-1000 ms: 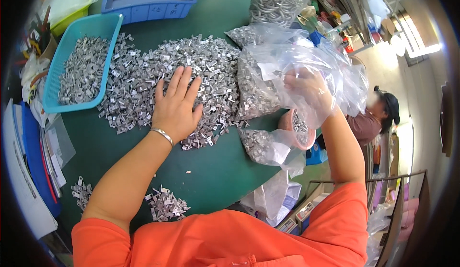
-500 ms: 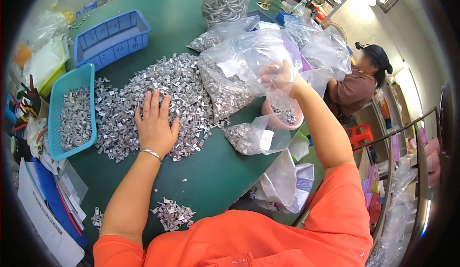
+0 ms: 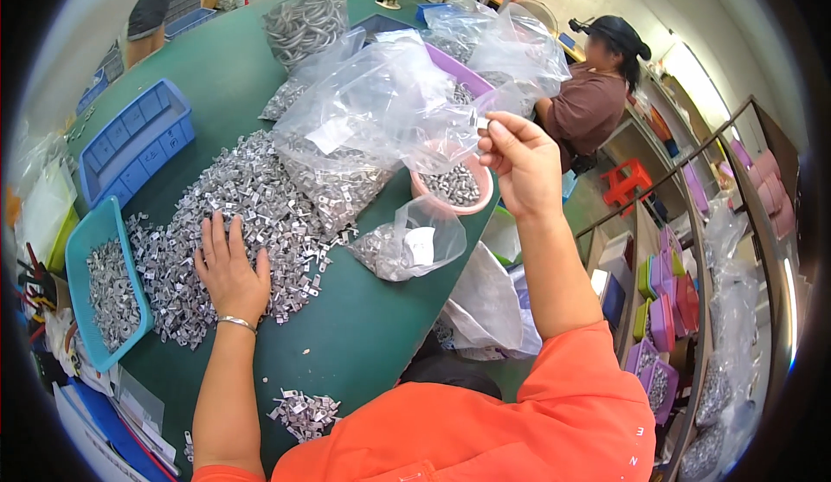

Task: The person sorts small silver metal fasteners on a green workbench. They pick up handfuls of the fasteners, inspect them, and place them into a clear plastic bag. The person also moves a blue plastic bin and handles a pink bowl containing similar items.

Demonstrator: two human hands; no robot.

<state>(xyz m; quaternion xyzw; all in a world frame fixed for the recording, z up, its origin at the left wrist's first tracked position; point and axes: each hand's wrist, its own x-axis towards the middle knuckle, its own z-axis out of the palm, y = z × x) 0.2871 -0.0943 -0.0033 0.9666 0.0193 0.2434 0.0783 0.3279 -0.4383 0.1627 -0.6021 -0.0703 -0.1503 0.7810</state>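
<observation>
My left hand (image 3: 234, 279) lies with fingers spread on a wide pile of small grey metal clips (image 3: 251, 192). My right hand (image 3: 524, 162) is raised at the right of the table, pinching a small metal clip (image 3: 481, 123) between thumb and fingertips. Beside that hand is a large clear plastic bag (image 3: 372, 93) of metal pieces, leaning against the pile. Just below the hand stands a pink bowl (image 3: 486, 189) filled with small metal parts. A smaller clear bag (image 3: 381, 253) of parts with a white label lies near the bowl.
A turquoise basket (image 3: 106, 365) of metal parts and a blue tray (image 3: 143, 166) stand at the left. A small heap of clips (image 3: 305, 414) lies near my body. Behind are a bag of metal rings (image 3: 303, 28) and a person (image 3: 589, 101) at the right, near a red stool (image 3: 623, 183).
My right hand has come away from the large bag and now holds up a small metal clip. My left hand stays spread on the pile. The whole view has turned toward the right.
</observation>
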